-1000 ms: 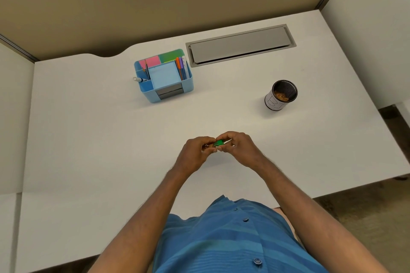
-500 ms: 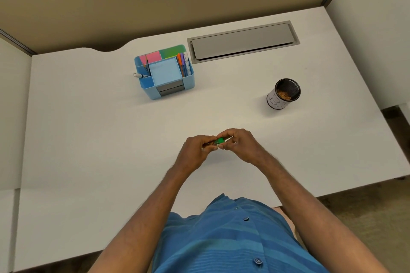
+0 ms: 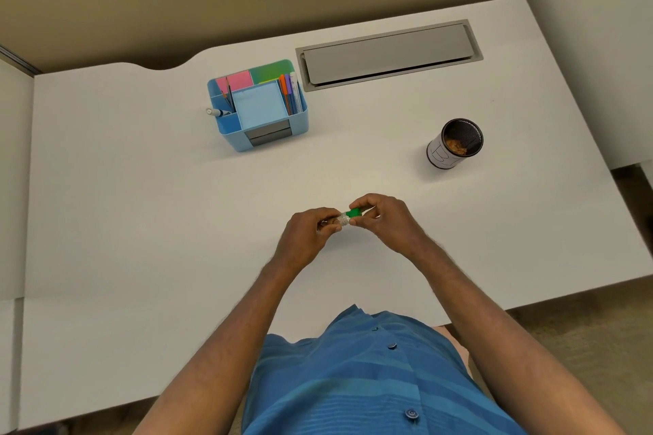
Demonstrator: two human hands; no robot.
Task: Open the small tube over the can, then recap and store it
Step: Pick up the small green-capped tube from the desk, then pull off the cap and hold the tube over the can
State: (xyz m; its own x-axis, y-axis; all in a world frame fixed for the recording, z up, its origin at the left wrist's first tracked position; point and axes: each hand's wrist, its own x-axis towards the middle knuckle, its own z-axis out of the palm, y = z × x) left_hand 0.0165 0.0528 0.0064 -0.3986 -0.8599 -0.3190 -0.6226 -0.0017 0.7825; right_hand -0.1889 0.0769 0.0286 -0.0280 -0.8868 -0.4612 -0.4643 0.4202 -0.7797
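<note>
Can [image 3: 455, 144] holds brown bits — organizer [image 3: 259, 106] holds pens, notes.

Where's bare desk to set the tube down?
Bare desk left of the left hand, up to the blue organizer; also between organizer and can. Crowded only between the hands, around the tube.

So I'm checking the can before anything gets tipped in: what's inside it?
The can stands open on the desk. An orange-brown clump lies at its bottom against a dark inner wall. The near wall hides part of the floor, so what lies there cannot be seen.
</note>
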